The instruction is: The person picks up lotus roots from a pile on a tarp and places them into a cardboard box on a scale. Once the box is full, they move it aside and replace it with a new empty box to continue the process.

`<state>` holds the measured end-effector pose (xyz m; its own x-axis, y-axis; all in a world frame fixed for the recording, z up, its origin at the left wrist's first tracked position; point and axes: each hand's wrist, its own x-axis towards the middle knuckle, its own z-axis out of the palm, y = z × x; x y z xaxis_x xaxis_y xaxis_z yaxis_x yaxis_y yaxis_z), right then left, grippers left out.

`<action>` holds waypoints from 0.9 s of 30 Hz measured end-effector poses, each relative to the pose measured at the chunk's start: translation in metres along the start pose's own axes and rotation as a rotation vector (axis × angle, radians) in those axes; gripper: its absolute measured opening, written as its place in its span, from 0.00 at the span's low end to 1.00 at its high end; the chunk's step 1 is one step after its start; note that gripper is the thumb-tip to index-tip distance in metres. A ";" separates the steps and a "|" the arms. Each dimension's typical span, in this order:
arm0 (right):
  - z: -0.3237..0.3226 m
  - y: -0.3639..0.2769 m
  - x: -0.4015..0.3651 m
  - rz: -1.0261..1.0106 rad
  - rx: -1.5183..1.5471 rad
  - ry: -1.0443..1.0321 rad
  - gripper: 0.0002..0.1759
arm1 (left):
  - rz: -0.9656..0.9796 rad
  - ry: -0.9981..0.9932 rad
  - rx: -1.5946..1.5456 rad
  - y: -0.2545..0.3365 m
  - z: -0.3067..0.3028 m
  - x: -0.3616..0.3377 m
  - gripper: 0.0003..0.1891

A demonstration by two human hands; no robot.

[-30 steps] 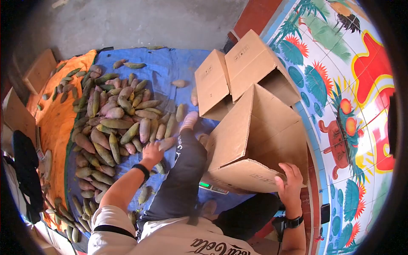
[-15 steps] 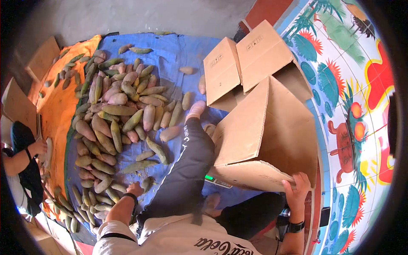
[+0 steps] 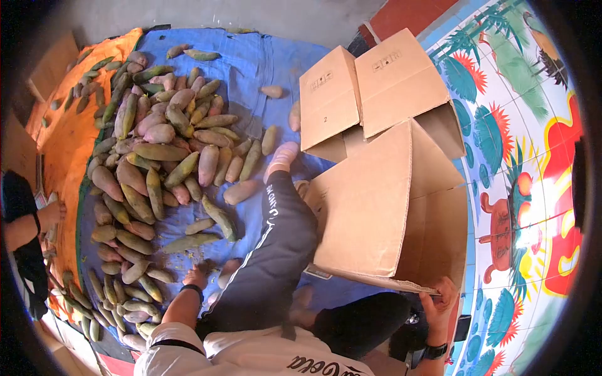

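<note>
My left hand (image 3: 196, 276) reaches down to the blue sheet (image 3: 282, 69), its fingers curled at the near end of a dark greenish radish (image 3: 207, 266). A pinkish radish (image 3: 229, 273) lies just right of it, beside my leg. In my right hand (image 3: 439, 297) is the near edge of an open cardboard box (image 3: 357, 219), thumb on one side and fingers on the other. The box is tilted on its side, with its opening toward the right. A large pile of green and pinkish radishes (image 3: 160, 133) spreads ahead and left.
Two more cardboard boxes (image 3: 329, 94) stand tilted behind mine. A decorated tile wall (image 3: 495, 156) runs along the right. At left, another person's hand (image 3: 53, 213) is beside an orange sheet (image 3: 69, 156) with more radishes. A scale (image 3: 318, 271) is partly hidden under my box.
The box has tipped further, hiding more of the scale, and my right hand has moved down with its edge. My left hand has shifted right onto the greenish radish. The view has shifted slightly.
</note>
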<state>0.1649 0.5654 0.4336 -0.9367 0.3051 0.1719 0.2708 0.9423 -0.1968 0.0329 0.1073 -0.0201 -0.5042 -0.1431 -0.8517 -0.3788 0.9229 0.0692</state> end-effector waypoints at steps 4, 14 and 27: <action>-0.007 -0.019 0.012 0.128 0.097 -0.061 0.17 | 0.055 -0.032 0.039 -0.016 0.028 0.045 0.27; 0.007 0.002 0.000 0.174 0.099 0.067 0.23 | 0.135 0.023 -0.045 0.027 -0.010 0.008 0.26; 0.014 0.016 -0.008 0.088 0.003 0.137 0.30 | 0.069 0.883 -0.063 -0.016 -0.085 0.032 0.19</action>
<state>0.1731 0.5757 0.4156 -0.8703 0.4025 0.2838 0.3497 0.9108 -0.2193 -0.0430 0.0572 -0.0046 -0.9323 -0.3355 -0.1350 -0.3544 0.9219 0.1563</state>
